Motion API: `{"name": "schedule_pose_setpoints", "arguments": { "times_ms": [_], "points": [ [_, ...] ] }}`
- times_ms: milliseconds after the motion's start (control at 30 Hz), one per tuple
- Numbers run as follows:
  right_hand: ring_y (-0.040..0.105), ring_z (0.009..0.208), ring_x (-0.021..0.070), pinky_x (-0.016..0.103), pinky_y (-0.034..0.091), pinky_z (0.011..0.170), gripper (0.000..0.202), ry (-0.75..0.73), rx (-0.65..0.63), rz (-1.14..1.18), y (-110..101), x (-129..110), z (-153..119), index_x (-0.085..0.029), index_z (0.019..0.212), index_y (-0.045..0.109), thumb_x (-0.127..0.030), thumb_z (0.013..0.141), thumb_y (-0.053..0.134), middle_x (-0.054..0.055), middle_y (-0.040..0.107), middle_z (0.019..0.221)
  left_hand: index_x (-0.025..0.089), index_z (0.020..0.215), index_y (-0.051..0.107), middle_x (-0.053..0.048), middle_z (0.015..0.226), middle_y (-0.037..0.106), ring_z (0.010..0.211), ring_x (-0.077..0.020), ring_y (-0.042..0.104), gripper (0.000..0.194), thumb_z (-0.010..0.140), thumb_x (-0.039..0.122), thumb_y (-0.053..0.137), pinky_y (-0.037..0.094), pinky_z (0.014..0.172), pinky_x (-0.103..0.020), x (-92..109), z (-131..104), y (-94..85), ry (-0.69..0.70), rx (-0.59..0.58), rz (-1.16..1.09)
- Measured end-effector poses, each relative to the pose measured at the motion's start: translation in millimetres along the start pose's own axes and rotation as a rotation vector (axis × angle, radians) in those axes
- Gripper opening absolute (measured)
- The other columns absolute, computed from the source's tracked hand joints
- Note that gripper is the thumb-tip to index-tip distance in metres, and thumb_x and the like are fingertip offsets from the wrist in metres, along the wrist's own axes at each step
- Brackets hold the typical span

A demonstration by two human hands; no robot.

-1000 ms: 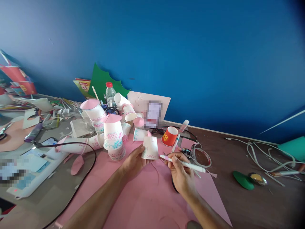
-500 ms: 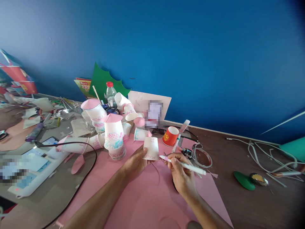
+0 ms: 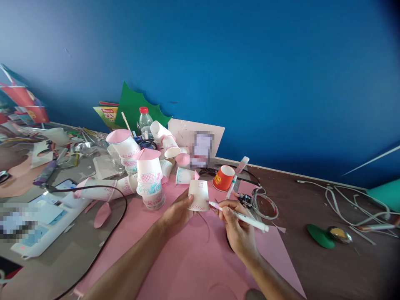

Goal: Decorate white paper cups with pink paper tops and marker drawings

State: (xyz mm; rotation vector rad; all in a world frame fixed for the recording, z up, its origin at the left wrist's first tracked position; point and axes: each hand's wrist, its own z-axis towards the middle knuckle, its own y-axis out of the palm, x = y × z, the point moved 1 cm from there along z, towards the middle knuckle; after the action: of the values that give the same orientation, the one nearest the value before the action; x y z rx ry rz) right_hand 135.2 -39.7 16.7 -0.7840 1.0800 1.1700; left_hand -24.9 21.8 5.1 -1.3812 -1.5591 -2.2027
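Note:
A white paper cup [image 3: 198, 196] with pink pen marks is held by my left hand [image 3: 178, 213], thumb on its left side. A small square is drawn near its upper right, and scribbled lines run along its lower edge. My right hand [image 3: 239, 229] grips a white marker [image 3: 250, 220] with a pink tip end, which meets or nearly meets the cup's right side. Below both hands lies a pink paper sheet [image 3: 187, 266]. Left of my left hand stands a tower of stacked, decorated paper cups [image 3: 150, 177] topped by a pink paper cone.
Behind the hands are a red paper cup [image 3: 223, 179], another marker [image 3: 231, 187] and a roll of tape [image 3: 265, 204]. More decorated cups [image 3: 123, 146], a plastic bottle [image 3: 145, 121] and a black cable [image 3: 125, 208] lie leftward. White cords [image 3: 337, 196] and a green oval piece [image 3: 320, 236] lie right.
The marker's tip has shifted slightly up and left along the cup's right side. The drawn square on the cup looks slightly turned. Otherwise both hands keep nearly the same place.

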Motion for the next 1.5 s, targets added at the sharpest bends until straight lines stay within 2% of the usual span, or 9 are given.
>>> {"name": "schedule_pose_setpoints", "arguments": {
  "times_ms": [500, 733, 967, 1167, 1500],
  "points": [
    [0.054, 0.058, 0.0124, 0.023, 0.042, 0.055, 0.018, -0.009, 0.012, -0.032, 1.4, -4.2, -0.9, -0.022, 0.083, 0.065, -0.037, 0.09, 0.057, -0.003, 0.058, 0.062, 0.015, 0.117, 0.063, -0.012, 0.111, 0.066, 0.105, -0.0265, 0.059, 0.036, 0.088, 0.037, 0.06, 0.045, 0.088, -0.034, 1.7, 0.2, 0.9, 0.01, -0.021, 0.011],
    [0.053, 0.061, 0.0121, 0.023, 0.043, 0.058, 0.017, 0.018, -0.052, -0.001, -0.5, -1.3, -2.6, -0.023, 0.085, 0.065, -0.037, 0.091, 0.056, -0.003, 0.057, 0.064, 0.013, 0.116, 0.063, -0.013, 0.109, 0.067, 0.104, -0.0267, 0.06, 0.037, 0.087, 0.037, 0.061, 0.045, 0.088, -0.034, 2.8, -0.2, 2.5, 0.007, -0.001, 0.015],
    [0.052, 0.062, 0.012, 0.024, 0.044, 0.063, 0.019, 0.016, -0.05, 0.021, -0.2, -0.3, -2.7, -0.023, 0.083, 0.064, -0.036, 0.093, 0.055, -0.004, 0.054, 0.063, 0.014, 0.119, 0.062, -0.012, 0.109, 0.067, 0.104, -0.0262, 0.06, 0.038, 0.088, 0.036, 0.061, 0.044, 0.09, -0.035, 2.1, 0.0, 0.7, 0.012, -0.011, 0.003],
    [0.048, 0.059, 0.0118, 0.023, 0.039, 0.057, 0.021, 0.03, -0.074, -0.011, -1.8, -0.6, -3.4, -0.022, 0.082, 0.064, -0.037, 0.092, 0.054, -0.003, 0.054, 0.063, 0.014, 0.12, 0.062, -0.012, 0.109, 0.067, 0.103, -0.0259, 0.061, 0.037, 0.09, 0.035, 0.057, 0.045, 0.088, -0.034, 3.1, -0.6, 1.5, 0.006, -0.01, 0.008],
    [0.051, 0.062, 0.0141, 0.027, 0.042, 0.061, 0.019, 0.06, -0.054, 0.083, -3.5, 5.0, -0.2, -0.021, 0.081, 0.064, -0.036, 0.091, 0.057, -0.002, 0.053, 0.062, 0.013, 0.116, 0.064, -0.013, 0.108, 0.068, 0.104, -0.0267, 0.06, 0.038, 0.088, 0.038, 0.061, 0.045, 0.088, -0.035, 1.8, 0.9, -1.4, -0.002, -0.023, 0.01]
  ]
}}
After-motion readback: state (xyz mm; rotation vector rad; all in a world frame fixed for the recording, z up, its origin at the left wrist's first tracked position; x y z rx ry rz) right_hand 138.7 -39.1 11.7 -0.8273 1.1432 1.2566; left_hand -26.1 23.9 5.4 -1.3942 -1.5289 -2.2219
